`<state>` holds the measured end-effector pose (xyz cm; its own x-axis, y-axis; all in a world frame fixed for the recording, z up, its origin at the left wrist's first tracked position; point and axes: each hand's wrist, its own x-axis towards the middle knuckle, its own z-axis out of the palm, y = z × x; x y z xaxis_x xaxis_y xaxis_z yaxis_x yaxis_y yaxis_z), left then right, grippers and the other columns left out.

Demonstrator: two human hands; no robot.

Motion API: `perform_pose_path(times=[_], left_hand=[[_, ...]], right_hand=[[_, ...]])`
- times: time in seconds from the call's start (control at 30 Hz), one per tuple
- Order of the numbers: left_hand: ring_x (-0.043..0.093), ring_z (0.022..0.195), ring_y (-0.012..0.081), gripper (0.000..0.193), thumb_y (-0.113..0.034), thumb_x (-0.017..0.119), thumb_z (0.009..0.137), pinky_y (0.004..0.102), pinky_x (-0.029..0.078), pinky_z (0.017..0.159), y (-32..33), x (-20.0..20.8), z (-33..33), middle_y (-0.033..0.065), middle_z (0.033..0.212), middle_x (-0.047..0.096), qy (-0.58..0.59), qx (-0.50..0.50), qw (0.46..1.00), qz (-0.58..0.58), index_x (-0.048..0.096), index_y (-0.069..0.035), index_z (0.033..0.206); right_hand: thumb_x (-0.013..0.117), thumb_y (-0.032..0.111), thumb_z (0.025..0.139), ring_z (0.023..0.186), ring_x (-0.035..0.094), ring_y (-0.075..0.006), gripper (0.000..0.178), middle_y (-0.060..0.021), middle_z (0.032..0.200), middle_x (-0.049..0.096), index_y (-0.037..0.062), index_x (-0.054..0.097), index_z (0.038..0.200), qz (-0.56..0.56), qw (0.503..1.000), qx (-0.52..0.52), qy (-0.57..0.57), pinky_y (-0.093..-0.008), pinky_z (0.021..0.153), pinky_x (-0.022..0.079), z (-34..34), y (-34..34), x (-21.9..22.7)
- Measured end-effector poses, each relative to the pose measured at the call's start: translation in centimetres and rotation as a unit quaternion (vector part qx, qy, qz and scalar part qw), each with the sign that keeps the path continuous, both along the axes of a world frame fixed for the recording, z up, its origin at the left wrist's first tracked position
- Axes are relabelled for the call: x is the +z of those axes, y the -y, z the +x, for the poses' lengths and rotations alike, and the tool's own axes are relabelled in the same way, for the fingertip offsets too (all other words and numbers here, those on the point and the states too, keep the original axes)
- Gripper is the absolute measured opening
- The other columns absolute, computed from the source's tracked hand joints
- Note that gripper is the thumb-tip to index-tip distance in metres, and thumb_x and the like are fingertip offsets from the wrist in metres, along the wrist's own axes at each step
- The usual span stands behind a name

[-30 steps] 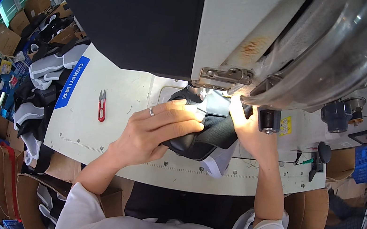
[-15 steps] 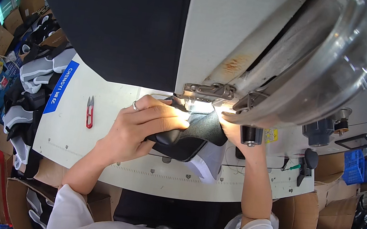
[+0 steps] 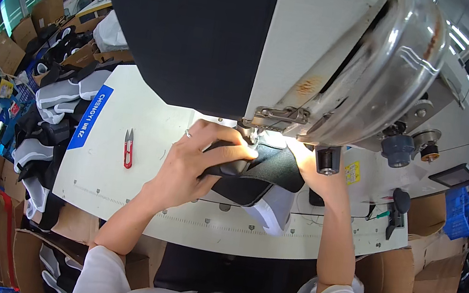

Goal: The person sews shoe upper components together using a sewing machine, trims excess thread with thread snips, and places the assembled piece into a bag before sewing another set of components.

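Observation:
Under the needle and presser foot (image 3: 255, 134) of a sewing machine lies a black fabric piece (image 3: 280, 166) with a padded, rounded part on its left and a white section (image 3: 273, 210) hanging toward me. My left hand (image 3: 193, 161), a ring on one finger, is closed on the padded part, its fingertips close beside the presser foot. At the piece's right edge, my right hand (image 3: 320, 174) grips the fabric; its fingertips are partly hidden behind the machine head. Red-handled thread snips (image 3: 128, 149) rest on the table left of my left hand.
The machine's dark and white head (image 3: 203, 32) overhangs the white table (image 3: 101, 187), which has a ruler scale along its front. Black and white pieces (image 3: 43, 151) pile up at the left. Cardboard boxes (image 3: 381, 283) and a blue basket (image 3: 458, 213) stand to the right.
My view has shifted, so the table and machine appear farther right. Both hands remain on the fabric piece by the needle, with little visible change in their grip.

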<state>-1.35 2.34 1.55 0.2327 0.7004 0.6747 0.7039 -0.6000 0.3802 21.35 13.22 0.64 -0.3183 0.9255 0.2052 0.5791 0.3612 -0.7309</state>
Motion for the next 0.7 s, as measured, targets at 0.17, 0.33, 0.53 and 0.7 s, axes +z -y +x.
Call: perform_pose_path(times=[0.17, 0.33, 0.53, 0.7], left_hand=[[0.059, 0.081, 0.0251, 0.038, 0.011, 0.069, 0.070, 0.0340, 0.050, 0.075, 1.2, 0.2, 0.9, 0.0087, 0.088, 0.060, 0.152, 0.041, 0.988, -0.003, 0.072, -0.004, 0.105], [0.058, 0.074, 0.0138, 0.017, -0.011, 0.068, 0.087, 0.0226, 0.044, 0.067, 4.0, 0.6, 0.5, 0.0066, 0.082, 0.063, 0.218, 0.102, 0.971, -0.007, 0.070, 0.002, 0.099], [0.056, 0.072, 0.0101, 0.028, -0.024, 0.068, 0.092, 0.0243, 0.042, 0.066, 5.8, 0.0, -0.2, 0.0044, 0.080, 0.063, 0.335, 0.088, 0.929, -0.129, 0.069, 0.004, 0.094], [0.056, 0.075, 0.0092, 0.021, -0.017, 0.072, 0.089, 0.0239, 0.043, 0.068, 6.4, -0.2, -1.3, 0.0047, 0.084, 0.066, 0.366, -0.005, 0.919, -0.143, 0.071, 0.003, 0.097]], right_hand=[[0.080, 0.036, 0.078, 0.081, 0.066, -0.0181, 0.055, -0.0134, 0.087, 0.068, -0.0077, 0.059, 0.104, -0.023, 0.999, 0.031, -0.025, -0.0310, 0.071, 0.051, 0.4, 2.6, 1.4], [0.080, 0.008, 0.075, 0.081, 0.059, -0.0071, 0.042, -0.0019, 0.092, 0.062, 0.0015, 0.055, 0.108, -0.222, 0.894, 0.177, -0.346, -0.0240, 0.074, 0.050, -0.6, 5.5, -0.4], [0.067, -0.005, 0.071, 0.103, 0.063, -0.0155, 0.070, -0.0088, 0.114, 0.062, 0.0035, 0.038, 0.134, -0.435, 0.683, 0.205, -0.550, -0.0279, 0.092, 0.050, -3.1, 9.8, -2.3], [0.064, -0.004, 0.072, 0.107, 0.064, -0.0215, 0.070, -0.0143, 0.121, 0.059, 0.0021, 0.036, 0.136, -0.469, 0.601, 0.195, -0.617, -0.0330, 0.099, 0.050, -3.9, 11.7, -2.1]])
